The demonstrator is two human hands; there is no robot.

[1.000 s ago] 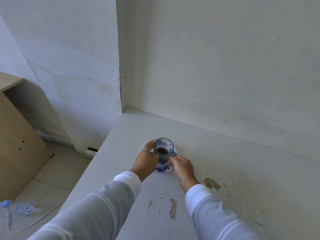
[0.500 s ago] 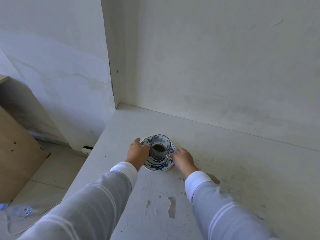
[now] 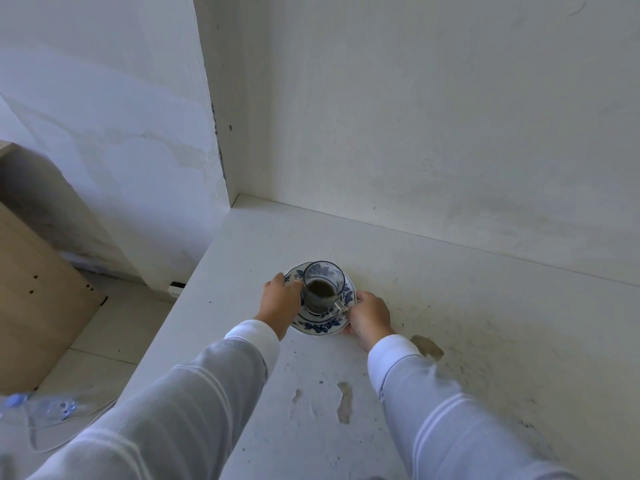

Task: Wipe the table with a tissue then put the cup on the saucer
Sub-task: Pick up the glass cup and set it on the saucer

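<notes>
We see the small clear glass cup (image 3: 323, 287), round with a little handle on its near right side, standing upright in the middle of the round white porcelain saucer (image 3: 320, 329) with its blue flower pattern. A dark drink fills the lower part of the glass. The saucer sits flat on the white painted table (image 3: 450, 271), near its left edge and well short of the back wall.

Our left hand (image 3: 280, 299) curls around the left rim of the saucer, fingers closed onto the edge and close against the side of the cup. Our right hand (image 3: 369, 315) grips the right rim the same way, thumb on top of the edge just beside the cup's handle. Both wrists come out of white cuffs on soft grey knit sleeves (image 3: 194, 393) with pale stripes.

The tabletop is matt and worn: chipped patches (image 3: 344, 401) show bare brownish material between our arms, and a dull stain (image 3: 427, 346) lies right of the right wrist, with dark speckles further right. Rough white plaster walls (image 3: 415, 116) meet in a corner behind. Left and below stands a pale wooden board (image 3: 31, 289) on a tiled floor.
</notes>
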